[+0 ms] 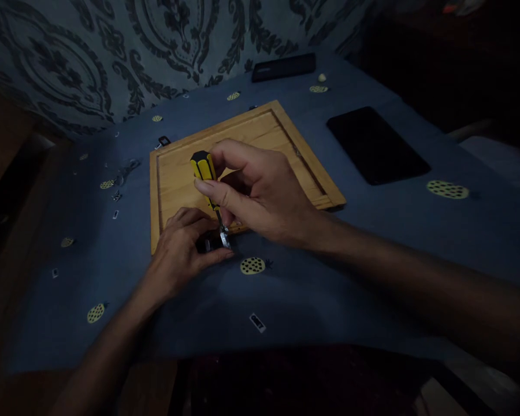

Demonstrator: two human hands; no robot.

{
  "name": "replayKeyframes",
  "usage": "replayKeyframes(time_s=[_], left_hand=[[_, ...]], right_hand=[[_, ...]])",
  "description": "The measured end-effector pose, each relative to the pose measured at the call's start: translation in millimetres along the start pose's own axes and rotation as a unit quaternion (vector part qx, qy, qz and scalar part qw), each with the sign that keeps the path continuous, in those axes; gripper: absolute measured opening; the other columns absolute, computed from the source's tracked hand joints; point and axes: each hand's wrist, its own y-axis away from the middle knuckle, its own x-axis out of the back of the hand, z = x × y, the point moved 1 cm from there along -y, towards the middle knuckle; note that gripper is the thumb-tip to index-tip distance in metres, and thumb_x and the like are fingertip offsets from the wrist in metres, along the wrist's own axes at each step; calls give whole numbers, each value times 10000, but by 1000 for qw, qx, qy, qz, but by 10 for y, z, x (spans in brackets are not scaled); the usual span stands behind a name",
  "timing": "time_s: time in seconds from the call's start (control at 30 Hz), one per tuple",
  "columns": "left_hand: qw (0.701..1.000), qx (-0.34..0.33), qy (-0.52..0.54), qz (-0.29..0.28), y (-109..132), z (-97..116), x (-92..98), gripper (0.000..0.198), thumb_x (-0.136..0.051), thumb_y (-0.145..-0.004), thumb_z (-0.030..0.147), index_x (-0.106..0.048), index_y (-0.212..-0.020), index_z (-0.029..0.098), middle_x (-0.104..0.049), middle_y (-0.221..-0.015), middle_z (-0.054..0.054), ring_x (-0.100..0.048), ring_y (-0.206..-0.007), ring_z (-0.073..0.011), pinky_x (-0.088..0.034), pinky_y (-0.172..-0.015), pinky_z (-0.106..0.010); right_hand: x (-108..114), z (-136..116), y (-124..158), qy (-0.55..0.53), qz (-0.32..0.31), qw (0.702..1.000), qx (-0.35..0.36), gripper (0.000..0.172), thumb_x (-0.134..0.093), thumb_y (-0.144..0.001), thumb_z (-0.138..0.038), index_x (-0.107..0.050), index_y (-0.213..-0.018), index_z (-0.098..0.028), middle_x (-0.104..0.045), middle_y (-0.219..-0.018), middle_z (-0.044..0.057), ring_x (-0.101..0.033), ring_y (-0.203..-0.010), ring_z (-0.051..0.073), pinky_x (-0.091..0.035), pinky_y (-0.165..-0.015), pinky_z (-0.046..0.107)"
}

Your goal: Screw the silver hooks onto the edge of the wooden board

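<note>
My right hand (260, 190) is closed round the yellow and black handle of a screwdriver (204, 167). The screwdriver stands nearly upright, its shaft pointing down at a small shiny metal part (225, 238). That part sits at the near edge of a framed wooden panel (179, 173), and its exact kind is hard to make out. My left hand (177, 245) grips the metal part from the left, thumb on the near side and fingers on the panel side. The shaft's tip meets the part's upper end, though dim light blurs the contact.
A blue cloth with pineapple prints (312, 312) covers the table. A dark phone-like slab (378, 144) lies right of the panel, and a black phone case (283, 67) lies behind. Small metal pieces (117, 196) and a crumpled clear bag (130, 169) are at left. Patterned fabric (173, 40) hangs behind.
</note>
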Motion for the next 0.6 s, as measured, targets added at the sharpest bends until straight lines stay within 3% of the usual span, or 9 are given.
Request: replayKeyframes(time_s=[0.17,0.43,0.6], left_hand=[[1000,3,0,3,1,-3,-8,410,-777,-846,537,-769,-1080,200,-724,-1027,-71,-642,-1023,-280,-514,-875,-414],[1000,5,14,7,-2,7,-1,375,-787,-851,499,-758,-1080,203,-725,-1036,-66,-640,-1041,-279,-514,-925,-439],[999,22,24,6,1,21,1,336,-778,-860,491,-751,-1051,216,-728,-1024,-57,-640,-1046,-283,-516,-936,-456]], right_hand=[[-4,20,3,-13,-3,1000,4,171,-597,-982,-308,-522,-866,-207,-551,-786,-21,-584,-731,105,-497,-606,216],[-14,11,-1,-53,-8,998,13,140,-625,-967,-285,-546,-894,-194,-614,-881,-8,-635,-837,108,-553,-690,213],[-36,-4,6,-49,-8,999,8,109,-620,-958,-220,-548,-883,-189,-594,-865,-6,-629,-814,103,-534,-603,177]])
